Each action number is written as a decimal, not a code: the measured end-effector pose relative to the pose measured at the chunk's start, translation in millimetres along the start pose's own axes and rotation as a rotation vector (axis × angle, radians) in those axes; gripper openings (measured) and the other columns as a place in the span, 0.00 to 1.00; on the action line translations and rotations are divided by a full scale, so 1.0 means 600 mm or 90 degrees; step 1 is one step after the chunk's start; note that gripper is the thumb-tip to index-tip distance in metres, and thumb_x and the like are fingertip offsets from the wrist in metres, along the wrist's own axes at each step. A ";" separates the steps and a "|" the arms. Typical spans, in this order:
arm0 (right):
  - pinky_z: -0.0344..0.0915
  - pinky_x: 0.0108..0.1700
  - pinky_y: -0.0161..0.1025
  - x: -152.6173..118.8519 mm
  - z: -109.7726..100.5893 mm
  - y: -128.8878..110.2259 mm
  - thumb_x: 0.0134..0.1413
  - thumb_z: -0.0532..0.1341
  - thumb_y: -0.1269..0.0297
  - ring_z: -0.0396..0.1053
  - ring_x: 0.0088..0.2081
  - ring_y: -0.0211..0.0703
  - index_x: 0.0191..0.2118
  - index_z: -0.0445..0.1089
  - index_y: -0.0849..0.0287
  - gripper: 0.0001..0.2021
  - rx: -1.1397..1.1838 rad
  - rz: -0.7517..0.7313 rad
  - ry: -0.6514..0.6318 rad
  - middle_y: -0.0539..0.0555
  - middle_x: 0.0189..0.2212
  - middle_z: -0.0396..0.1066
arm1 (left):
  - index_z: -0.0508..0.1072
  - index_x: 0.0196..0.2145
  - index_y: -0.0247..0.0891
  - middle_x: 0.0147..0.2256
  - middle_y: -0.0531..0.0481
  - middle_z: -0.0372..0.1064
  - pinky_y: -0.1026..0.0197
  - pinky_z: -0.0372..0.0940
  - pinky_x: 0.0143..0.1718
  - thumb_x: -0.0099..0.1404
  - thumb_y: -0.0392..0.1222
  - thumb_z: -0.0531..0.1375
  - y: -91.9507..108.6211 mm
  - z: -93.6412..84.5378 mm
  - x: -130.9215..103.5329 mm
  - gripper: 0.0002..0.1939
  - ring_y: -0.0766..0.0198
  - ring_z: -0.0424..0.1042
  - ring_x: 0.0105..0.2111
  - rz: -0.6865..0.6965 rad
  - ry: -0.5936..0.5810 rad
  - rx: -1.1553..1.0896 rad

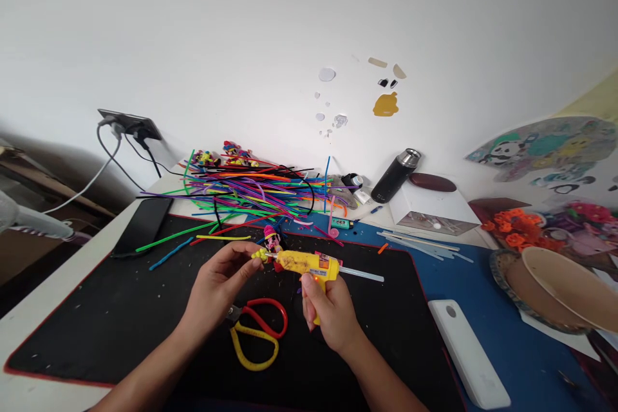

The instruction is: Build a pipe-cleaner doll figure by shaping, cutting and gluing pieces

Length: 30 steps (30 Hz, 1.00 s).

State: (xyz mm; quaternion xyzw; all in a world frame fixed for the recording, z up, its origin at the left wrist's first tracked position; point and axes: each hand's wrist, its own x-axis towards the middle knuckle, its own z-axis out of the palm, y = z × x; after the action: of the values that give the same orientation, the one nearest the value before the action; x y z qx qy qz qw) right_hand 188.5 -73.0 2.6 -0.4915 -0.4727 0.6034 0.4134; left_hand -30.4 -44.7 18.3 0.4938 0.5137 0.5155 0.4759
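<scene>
My right hand (331, 309) is wrapped round the handle of a yellow glue gun (304, 264), which points left with a clear glue stick (364, 274) sticking out of its back. In the fingertips of my left hand (219, 280) is a small bumpy yellow piece (259, 255). The gun's nozzle meets or nearly meets that piece. Just behind them a small figure with a pink cap (273, 239) is partly covered by the gun. Below my hands, scissors (261, 335) with one red and one yellow handle lie on the black mat (159, 322), their blades partly hidden by my left wrist.
A heap of coloured pipe cleaners (255, 190) spreads along the back. Right of it stand a black flask (396, 175), a white box (432, 206) and loose glue sticks (425, 243). A phone (142, 225) lies left, a white power bank (468, 354) right, near a round bowl (560, 283).
</scene>
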 end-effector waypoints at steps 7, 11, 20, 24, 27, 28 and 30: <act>0.52 0.18 0.33 0.001 -0.001 -0.002 0.56 0.59 0.22 0.57 0.12 0.34 0.21 0.64 0.55 0.37 0.000 -0.002 0.001 0.45 0.09 0.56 | 0.82 0.41 0.41 0.37 0.47 0.81 0.61 0.76 0.40 0.61 0.56 0.75 -0.009 0.000 0.001 0.19 0.57 0.80 0.37 -0.005 -0.003 0.000; 0.51 0.18 0.33 0.001 -0.001 0.004 0.56 0.59 0.22 0.57 0.12 0.34 0.22 0.64 0.55 0.37 -0.002 0.003 0.007 0.45 0.09 0.57 | 0.83 0.41 0.41 0.37 0.47 0.81 0.61 0.76 0.40 0.61 0.57 0.75 -0.011 -0.001 0.001 0.19 0.58 0.80 0.36 -0.007 -0.004 -0.002; 0.51 0.18 0.33 0.002 -0.001 0.004 0.55 0.60 0.21 0.57 0.12 0.34 0.21 0.63 0.55 0.38 -0.003 0.005 0.010 0.46 0.09 0.57 | 0.83 0.40 0.40 0.37 0.46 0.81 0.61 0.76 0.39 0.60 0.57 0.75 -0.010 -0.002 0.002 0.20 0.57 0.80 0.36 -0.006 0.000 -0.001; 0.51 0.18 0.33 0.003 0.000 0.001 0.54 0.59 0.20 0.56 0.12 0.33 0.20 0.62 0.55 0.38 -0.003 0.006 0.008 0.46 0.09 0.56 | 0.82 0.40 0.40 0.36 0.46 0.81 0.60 0.76 0.40 0.59 0.58 0.76 -0.006 -0.001 0.003 0.20 0.57 0.80 0.35 -0.003 0.003 -0.006; 0.51 0.19 0.33 0.002 0.000 -0.002 0.55 0.59 0.21 0.56 0.12 0.33 0.19 0.61 0.55 0.39 -0.004 0.004 0.001 0.46 0.09 0.57 | 0.83 0.40 0.40 0.36 0.47 0.81 0.60 0.77 0.40 0.59 0.57 0.76 -0.003 0.000 0.003 0.20 0.57 0.80 0.35 -0.008 0.005 -0.014; 0.51 0.19 0.33 0.002 0.000 -0.002 0.55 0.59 0.21 0.56 0.12 0.32 0.18 0.61 0.55 0.39 -0.006 0.003 0.000 0.46 0.09 0.57 | 0.83 0.40 0.40 0.36 0.47 0.81 0.60 0.77 0.40 0.59 0.57 0.76 -0.003 0.000 0.003 0.20 0.57 0.80 0.35 -0.009 0.005 -0.018; 0.51 0.19 0.33 0.001 0.000 -0.002 0.56 0.59 0.21 0.56 0.12 0.32 0.17 0.60 0.55 0.39 -0.006 0.002 0.002 0.47 0.09 0.57 | 0.83 0.40 0.40 0.36 0.46 0.81 0.60 0.77 0.39 0.59 0.57 0.76 -0.004 0.000 0.002 0.20 0.57 0.80 0.35 -0.012 0.005 -0.023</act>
State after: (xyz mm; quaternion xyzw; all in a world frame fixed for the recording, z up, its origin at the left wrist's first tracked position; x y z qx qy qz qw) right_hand 188.6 -71.8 3.7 -0.4955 -0.4742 0.6007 0.4109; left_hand -30.3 -43.2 15.8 0.4785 0.5109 0.5222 0.4871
